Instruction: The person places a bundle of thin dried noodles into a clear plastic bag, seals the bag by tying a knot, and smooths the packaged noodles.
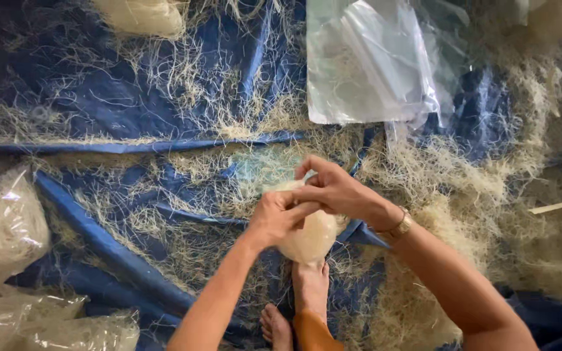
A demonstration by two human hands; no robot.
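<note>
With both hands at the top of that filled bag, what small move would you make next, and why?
Probably twist the neck tighter. The left hand and right hand pinch the mouth of the noodle-filled clear bag, which looks packed full yet shows no knot.

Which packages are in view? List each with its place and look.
Small bag: between left hand and right hand, rounded, clear, stuffed with pale noodles.
Empty bags: top centre, flat, clear.
Filled bags: left edge, bulging, clear over pale noodles.
Another filled bag: top left, rounded.
</note>
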